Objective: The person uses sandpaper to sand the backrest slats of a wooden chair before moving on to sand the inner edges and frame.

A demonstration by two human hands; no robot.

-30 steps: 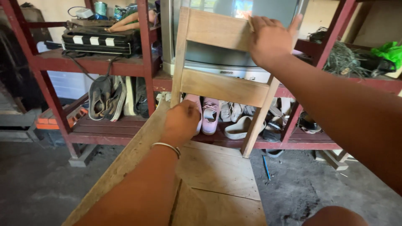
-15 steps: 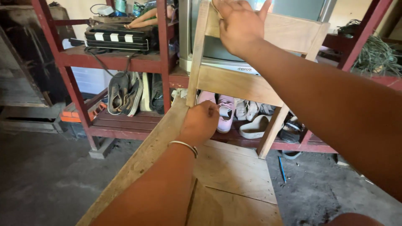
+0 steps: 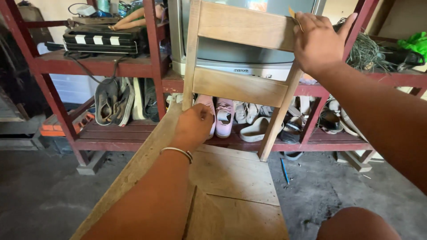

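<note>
1. Head view, the step: I had the wooden chair (image 3: pixel 240 89) in front of me, its back standing up close before the red metal shelf rack (image 3: pixel 111 66). My left hand (image 3: pixel 193 126) was curled nearly into a fist around the foot of the left back post, where it met the seat (image 3: pixel 235 178). My right hand (image 3: pixel 318 42) was closed over the right end of the top slat, thumb spread, with a thin yellowish sliver (image 3: pixel 292 13) showing above the fingers. I could not tell what it was. I judged this a steadying grip, with work on the back rails in hand.

2. Head view, the next move: I judged any move along the slat called for the left hand to hold the post firm.

3. Head view, edges and room: the television (image 3: pixel 240 52) and pink shoes (image 3: pixel 224 118) sat just behind the slats, so there was little room forward. The concrete floor (image 3: pixel 44 195) to the left lay open. A blue pen (image 3: pixel 284 171) lay near the seat's right edge, and my knee (image 3: pixel 356 224) crowded the near right.
</note>
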